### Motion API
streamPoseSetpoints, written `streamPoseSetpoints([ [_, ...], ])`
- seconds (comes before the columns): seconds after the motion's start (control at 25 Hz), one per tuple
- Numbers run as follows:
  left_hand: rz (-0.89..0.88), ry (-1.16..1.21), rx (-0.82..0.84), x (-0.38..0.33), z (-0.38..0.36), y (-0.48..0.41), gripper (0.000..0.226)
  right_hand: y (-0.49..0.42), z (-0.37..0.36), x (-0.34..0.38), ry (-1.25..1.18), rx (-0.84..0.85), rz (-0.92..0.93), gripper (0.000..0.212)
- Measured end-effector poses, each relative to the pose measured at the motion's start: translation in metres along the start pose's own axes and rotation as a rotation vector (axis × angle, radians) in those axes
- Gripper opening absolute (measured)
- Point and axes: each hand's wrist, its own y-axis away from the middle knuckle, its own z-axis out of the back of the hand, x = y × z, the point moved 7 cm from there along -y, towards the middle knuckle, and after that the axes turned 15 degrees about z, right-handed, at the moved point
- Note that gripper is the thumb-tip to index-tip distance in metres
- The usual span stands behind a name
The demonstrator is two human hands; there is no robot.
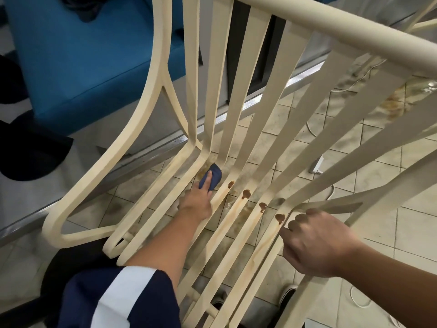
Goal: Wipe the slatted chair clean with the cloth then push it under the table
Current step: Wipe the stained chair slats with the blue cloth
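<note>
Pressing a dark blue cloth (214, 176) against the cream slatted chair (279, 79), the person's left hand (196, 203) reaches over the seat to its back edge, where the slats bend up into the backrest. The cloth sits toward the left side of that bend, on a patch of brownish smear. The forefinger (207, 182) lies straight along the top of the cloth, and the other fingers are folded in at its near end, holding it.

The right hand (316, 245) is at the right side of the seat, fingers curled tightly round one of the outer slats with the knuckles facing up.

Between the two hands a row of brown blobs (246, 193) sits across the seat slats, one per slat, just in front of the bend, with rusty streaks running from them toward the front edge of the seat. The blob nearest the cloth is just beside it, not covered.

The chair stands on a tiled floor (378, 181) that is stained and grimy under the seat. A navy sleeve with a white stripe (123, 292) covers the left upper arm at the seat's front left corner. A dark shoe with a white sole (287, 297) shows through the slats near the front edge. Behind the chair's left arm loop sits a blue upholstered seat (82, 67).
</note>
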Motion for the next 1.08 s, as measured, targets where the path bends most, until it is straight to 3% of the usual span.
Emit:
streamPoseSetpoints([
  [0.24,-0.04,0.049,-0.105,0.019,-0.007,0.015,0.064,0.0,0.001,0.0,0.011,0.002,-0.014,0.031],
  [0.4,-0.062,0.16,-0.168,0.063,-0.022,0.045,0.06,0.0,0.002,0.001,0.014,0.006,-0.012,0.032],
  [0.64,-0.054,0.102,-0.335,0.134,-0.057,0.101,0.058,-0.001,0.002,0.0,0.014,0.006,-0.013,0.031],
  [0.88,-0.027,0.092,-0.296,0.128,-0.054,0.097,0.057,0.001,-0.005,-0.001,0.0,0.018,-0.02,0.03],
  [1.08,-0.023,0.176,-0.124,0.073,-0.019,0.058,0.055,0.0,-0.004,-0.001,0.005,0.029,-0.017,0.029],
])
